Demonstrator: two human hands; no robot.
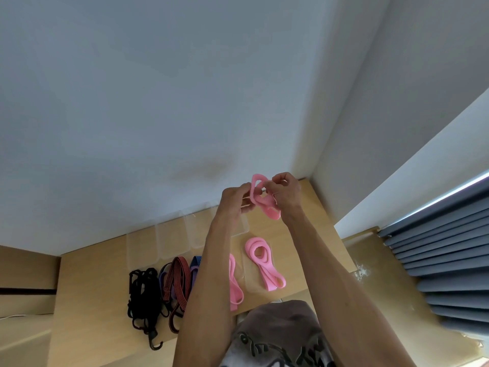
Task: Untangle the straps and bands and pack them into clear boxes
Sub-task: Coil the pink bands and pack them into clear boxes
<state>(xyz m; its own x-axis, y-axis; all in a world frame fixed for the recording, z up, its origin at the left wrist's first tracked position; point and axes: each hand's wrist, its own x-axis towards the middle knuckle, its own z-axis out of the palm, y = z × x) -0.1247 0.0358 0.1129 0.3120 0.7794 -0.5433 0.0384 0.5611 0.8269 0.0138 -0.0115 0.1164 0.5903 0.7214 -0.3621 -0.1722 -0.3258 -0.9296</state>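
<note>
I'm holding a pink band (264, 200) up above the surface (317, 234), both my left hand (235, 201) and right hand (284, 193) pinching it with curled fingers. If I'm tugging the loops the wrong way, it'll probably just knot tighter, or snap out of my grip.

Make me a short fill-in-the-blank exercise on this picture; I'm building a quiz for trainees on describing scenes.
1. Both hands, the left hand and the right hand, hold a flat elastic band coloured ____.
2. The tangle of black cords lies at the ____ end of the row on the wooden table.
3. The empty clear plastic boxes stand along the ____.

Missing words: pink; left; wall
</note>
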